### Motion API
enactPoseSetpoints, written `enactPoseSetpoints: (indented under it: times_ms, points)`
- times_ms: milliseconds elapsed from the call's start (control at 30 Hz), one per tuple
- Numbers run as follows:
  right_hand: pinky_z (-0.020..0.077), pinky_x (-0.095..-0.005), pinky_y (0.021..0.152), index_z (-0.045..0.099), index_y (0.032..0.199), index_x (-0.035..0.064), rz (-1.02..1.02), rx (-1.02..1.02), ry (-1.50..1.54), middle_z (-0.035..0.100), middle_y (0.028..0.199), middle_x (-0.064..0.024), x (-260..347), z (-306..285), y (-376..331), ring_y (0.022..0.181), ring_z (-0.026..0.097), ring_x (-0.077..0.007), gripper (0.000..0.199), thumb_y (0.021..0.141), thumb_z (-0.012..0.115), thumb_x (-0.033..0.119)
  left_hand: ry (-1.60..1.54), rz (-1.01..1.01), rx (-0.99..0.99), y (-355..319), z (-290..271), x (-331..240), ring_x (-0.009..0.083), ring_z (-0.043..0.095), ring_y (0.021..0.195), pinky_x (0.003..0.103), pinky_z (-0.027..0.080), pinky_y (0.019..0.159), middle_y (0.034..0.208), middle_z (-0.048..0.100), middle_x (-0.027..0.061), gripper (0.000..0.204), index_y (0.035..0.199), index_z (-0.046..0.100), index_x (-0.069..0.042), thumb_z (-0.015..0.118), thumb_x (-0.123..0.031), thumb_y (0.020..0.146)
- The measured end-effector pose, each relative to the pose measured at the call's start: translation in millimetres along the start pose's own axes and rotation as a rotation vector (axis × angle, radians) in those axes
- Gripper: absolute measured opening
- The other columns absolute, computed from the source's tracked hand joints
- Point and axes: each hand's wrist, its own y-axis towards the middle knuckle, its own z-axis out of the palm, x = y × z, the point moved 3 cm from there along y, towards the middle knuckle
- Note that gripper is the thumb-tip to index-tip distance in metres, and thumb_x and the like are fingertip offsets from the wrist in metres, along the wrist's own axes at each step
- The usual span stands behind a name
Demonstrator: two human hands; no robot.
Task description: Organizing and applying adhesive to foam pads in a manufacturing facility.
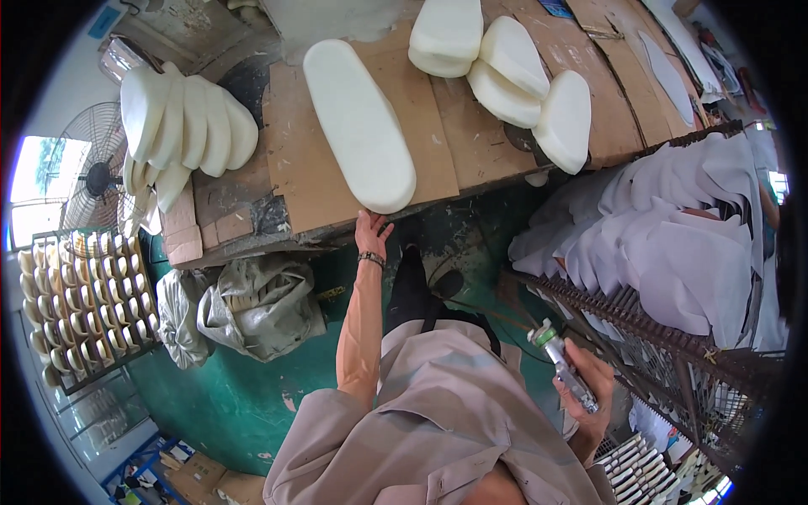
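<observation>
A long cream foam pad [358, 126] with rounded ends lies on a cardboard sheet on the workbench. At its near end is my left hand [372, 232], fingers somewhat apart, the tips at the pad's lower edge. Whether they reach under the pad I cannot tell. Off to the right, away from the bench, my right hand [589, 383] is closed around a metal spray gun [566, 362] with a green ring near its nozzle. A thin hose runs near the gun. Several more cream pads [509, 63] rest at the bench's far right, some overlapping.
Stacked cream pads [185, 122] stand on the bench's left end, beside a fan [99, 177]. Further left is a rack of small curved pieces [88, 307]. Grey bags [257, 307] sit below the bench. On the right, a metal rack [623, 316] carries pale sheets [656, 227].
</observation>
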Motion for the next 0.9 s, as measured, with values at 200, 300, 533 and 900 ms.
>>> enactPoseSetpoints:
  times_ms: [200,300,533,900]
  points:
    - [0.0503,-0.0295,0.066,0.060,0.128,-0.0071,-0.010,-0.126,0.076,0.064,0.085,-0.0173,-2.3,5.4,24.1,0.071,0.064,-0.0250,0.056,0.075,0.075,0.004,-0.197,-0.049,0.111,14.7,14.1,3.4,0.0254,0.059,0.114,0.046,0.050,0.096,0.126,0.061,0.0098,0.056,0.137,0.048,-0.007,0.059,-0.046,0.099]
    - [0.0508,-0.0294,0.068,0.059,0.130,-0.0069,-0.006,-0.111,0.114,0.065,0.088,-0.0173,-0.8,4.6,31.0,0.073,0.064,-0.0255,0.059,0.075,0.075,0.002,-0.288,-0.041,0.139,22.1,31.6,3.6,0.0236,0.060,0.115,0.042,0.051,0.095,0.127,0.061,0.0078,0.052,0.136,0.049,-0.007,0.062,-0.042,0.099]
    - [0.0532,-0.0321,0.069,0.057,0.131,-0.0093,-0.008,-0.101,0.135,0.068,0.089,-0.0160,-7.7,15.1,44.6,0.077,0.067,-0.0236,0.052,0.088,0.073,0.014,-0.394,0.117,0.246,30.1,38.0,-41.7,0.0237,0.055,0.128,0.042,0.048,0.106,0.138,0.059,0.0057,0.056,0.139,0.051,-0.009,0.070,-0.036,0.093]
    - [0.0513,-0.0324,0.069,0.057,0.132,-0.0055,0.032,-0.051,0.177,0.066,0.089,-0.0143,-23.2,44.2,65.7,0.074,0.064,-0.0226,0.048,0.088,0.070,0.009,-0.465,0.128,0.537,-58.4,48.6,-112.5,0.0305,0.045,0.138,0.053,0.035,0.116,0.149,0.048,0.0075,0.080,0.150,0.039,-0.011,0.077,-0.037,0.085]
